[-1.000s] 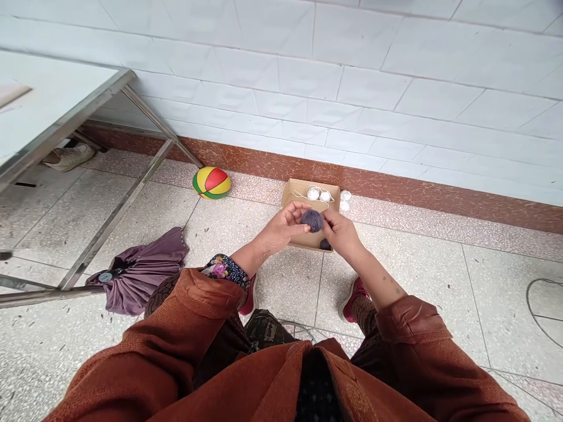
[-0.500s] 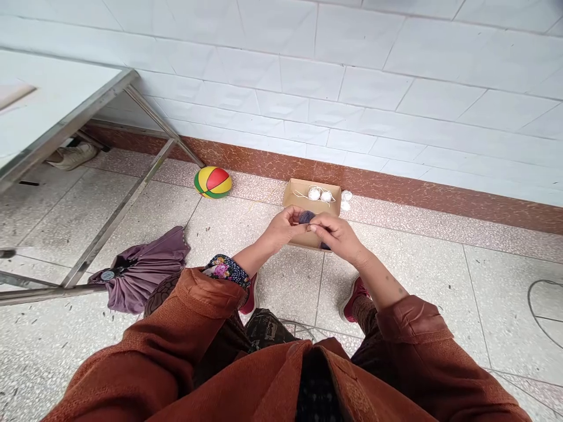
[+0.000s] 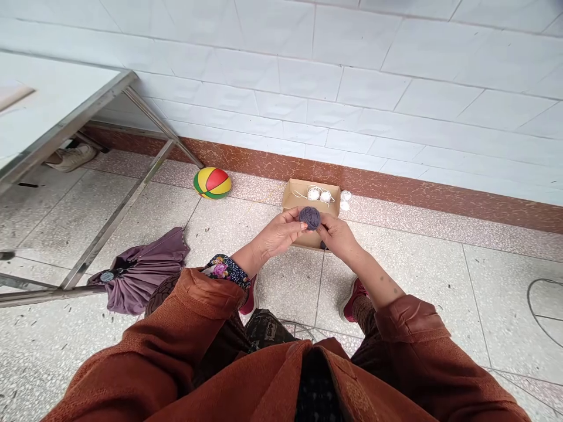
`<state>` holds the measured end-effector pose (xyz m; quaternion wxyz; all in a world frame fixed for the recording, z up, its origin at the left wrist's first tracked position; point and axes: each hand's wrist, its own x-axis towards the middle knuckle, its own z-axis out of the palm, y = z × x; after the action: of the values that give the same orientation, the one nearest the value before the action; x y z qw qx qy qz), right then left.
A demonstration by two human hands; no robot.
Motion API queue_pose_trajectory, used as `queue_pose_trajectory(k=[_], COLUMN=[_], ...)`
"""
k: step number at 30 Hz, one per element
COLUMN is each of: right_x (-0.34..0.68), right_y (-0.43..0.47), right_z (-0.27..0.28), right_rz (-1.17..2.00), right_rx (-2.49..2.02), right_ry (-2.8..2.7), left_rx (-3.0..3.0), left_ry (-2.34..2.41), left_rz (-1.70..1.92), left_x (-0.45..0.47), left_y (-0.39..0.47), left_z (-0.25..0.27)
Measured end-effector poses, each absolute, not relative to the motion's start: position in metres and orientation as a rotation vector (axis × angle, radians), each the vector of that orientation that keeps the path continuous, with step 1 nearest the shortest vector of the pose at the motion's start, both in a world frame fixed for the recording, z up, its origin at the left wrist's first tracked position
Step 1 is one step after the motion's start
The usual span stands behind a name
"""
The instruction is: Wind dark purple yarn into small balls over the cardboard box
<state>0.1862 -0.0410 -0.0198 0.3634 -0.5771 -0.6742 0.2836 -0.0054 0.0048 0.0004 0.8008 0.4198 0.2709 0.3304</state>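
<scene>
Purple-grey yarn ball (image 3: 309, 218), half-hidden earlier, shows clearly, held between left hand (image 3: 280, 233) and right hand (image 3: 339, 235).

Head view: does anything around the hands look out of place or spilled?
Yes: two white lumps lie on the floor just outside the cardboard box, though similar white balls sit inside it. Dark scraps also dot the floor, like unswept litter.
</scene>
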Motion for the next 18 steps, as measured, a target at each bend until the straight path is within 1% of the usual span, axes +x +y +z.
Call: queue_pose_trajectory(k=[6, 10, 13, 16, 18], right_x=[0.185, 0.186, 0.186, 0.186, 0.185], right_y=[-0.044, -0.047, -0.047, -0.045, -0.044], right_z=[-0.020, -0.007, 0.004, 0.010, 0.010], right_rz=[0.724, 0.824, 0.874, 0.822, 0.777], right_rx=[-1.479, -1.289, -1.184, -1.181, -1.209], right_ry=[-1.876, -1.981, -1.921, -1.807, -1.756], left_rx=[1.222, 1.397, 1.547, 1.680, 1.668], left_ry=[0.765, 0.914, 0.993, 0.990, 0.936], left_rz=[0.802, 0.877, 0.885, 0.839, 0.804], left_x=[-0.006, -0.009, -0.010, -0.009, -0.006], left_y=[0.010, 0.017, 0.018, 0.013, 0.007], left_z=[-0.002, -0.007, -0.012, -0.013, -0.011])
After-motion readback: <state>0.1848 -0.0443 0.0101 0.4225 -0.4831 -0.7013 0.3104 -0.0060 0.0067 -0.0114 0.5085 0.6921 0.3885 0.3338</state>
